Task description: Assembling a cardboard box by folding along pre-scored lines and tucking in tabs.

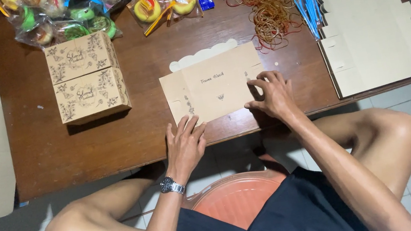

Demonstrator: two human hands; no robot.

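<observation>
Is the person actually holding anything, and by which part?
Nothing is lifted. Both hands press on the flat cardboard box blank lying on the table: the left hand at its lower left edge, the right hand on its lower right corner.

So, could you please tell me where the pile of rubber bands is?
The rubber bands lie at the table's far side, right of centre, between the wrapped snacks and the blue straws.
</observation>
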